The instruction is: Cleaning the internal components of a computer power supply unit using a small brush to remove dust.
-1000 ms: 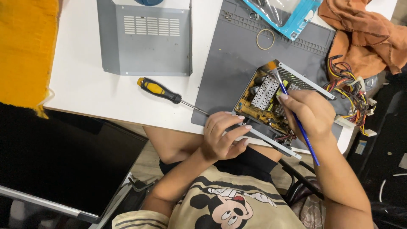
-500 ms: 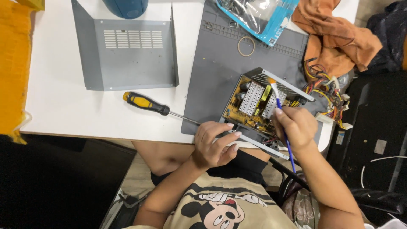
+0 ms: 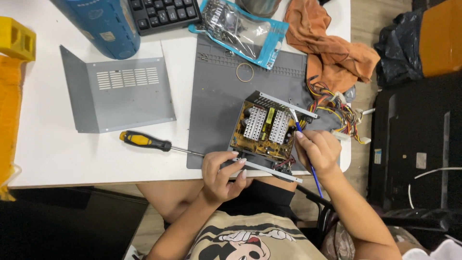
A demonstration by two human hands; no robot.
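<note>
head view: left hand clasping open power supply near edge; right hand beside it, gripping blue tool

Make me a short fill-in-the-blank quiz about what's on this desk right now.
1. The right hand holds a thin ____ tool.
2. The left hand grips the open power supply's near ____.
3. The screwdriver has a black and ____ handle.

Missing words: blue; edge; yellow
</note>
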